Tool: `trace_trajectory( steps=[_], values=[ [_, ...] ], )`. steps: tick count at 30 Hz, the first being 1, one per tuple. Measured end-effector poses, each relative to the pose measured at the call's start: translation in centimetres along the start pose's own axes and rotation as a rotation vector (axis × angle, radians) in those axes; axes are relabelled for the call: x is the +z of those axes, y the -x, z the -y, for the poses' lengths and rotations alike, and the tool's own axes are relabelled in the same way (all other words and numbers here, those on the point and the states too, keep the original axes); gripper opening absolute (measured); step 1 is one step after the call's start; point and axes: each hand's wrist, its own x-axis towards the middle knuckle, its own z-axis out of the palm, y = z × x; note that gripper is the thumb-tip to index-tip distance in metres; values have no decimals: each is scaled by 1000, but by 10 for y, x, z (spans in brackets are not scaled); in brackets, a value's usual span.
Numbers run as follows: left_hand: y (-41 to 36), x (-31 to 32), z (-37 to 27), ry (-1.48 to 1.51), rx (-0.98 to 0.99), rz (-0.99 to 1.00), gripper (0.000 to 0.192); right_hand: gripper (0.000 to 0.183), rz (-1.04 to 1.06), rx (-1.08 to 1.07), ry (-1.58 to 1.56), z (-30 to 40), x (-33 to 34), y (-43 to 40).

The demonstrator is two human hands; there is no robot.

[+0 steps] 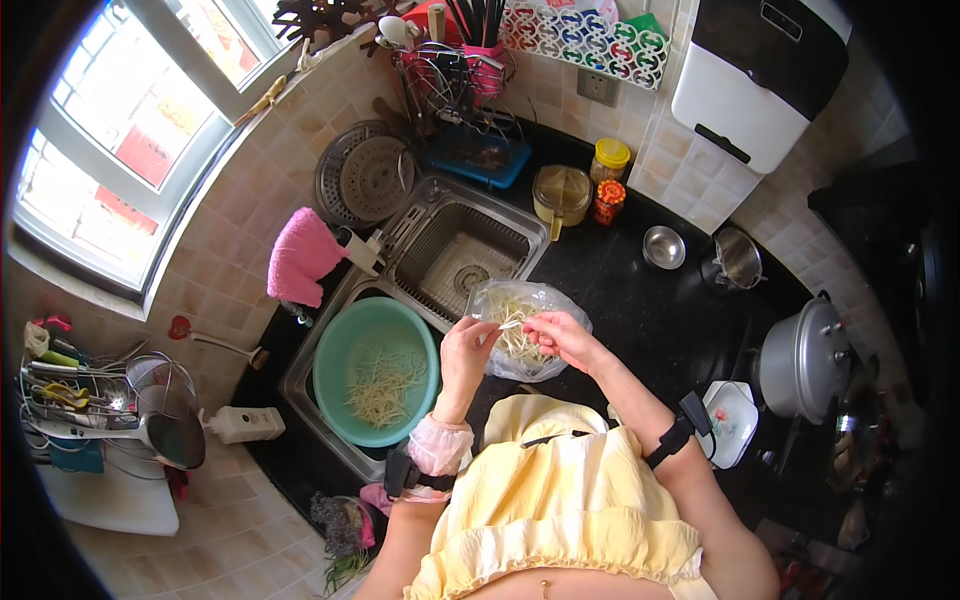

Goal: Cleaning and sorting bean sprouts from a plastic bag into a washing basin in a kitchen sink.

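Note:
A pale bean sprout (512,325) is pinched between the fingertips of my left hand (465,352) and my right hand (561,337). Both hands hover over a clear plastic bag (566,300), which lies open on the counter and holds a heap of bean sprouts (517,341). To the left, a green plastic basin (330,352) sits in a sink bowl with a loose pile of bean sprouts (382,394) on its bottom. My fingers partly cover the heap in the bag.
A steel sink bowl (450,259) lies beyond the bag. On the black counter (622,300) stand a small metal bowl (664,247), a lidded seasoning box (561,196) and jars. A pressure cooker (799,360) and white dish (731,424) are at right. A pink cloth (306,255) hangs over the faucet.

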Motion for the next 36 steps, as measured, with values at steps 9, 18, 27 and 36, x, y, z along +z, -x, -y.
trace_trajectory(
  steps=[9,18,27,36],
  values=[
    [3,6,-2,-41,18,-43,10,13,-20,-103,151,-12,4,-5],
    [4,8,3,204,-243,113,16,16,-25,-216,128,-4,-3,-1],
    [2,4,-1,522,-493,364,24,13,-40,-312,340,3,7,-3],
    [4,8,3,1284,-908,571,21,10,-266,-466,823,-10,10,-13]
  ],
)
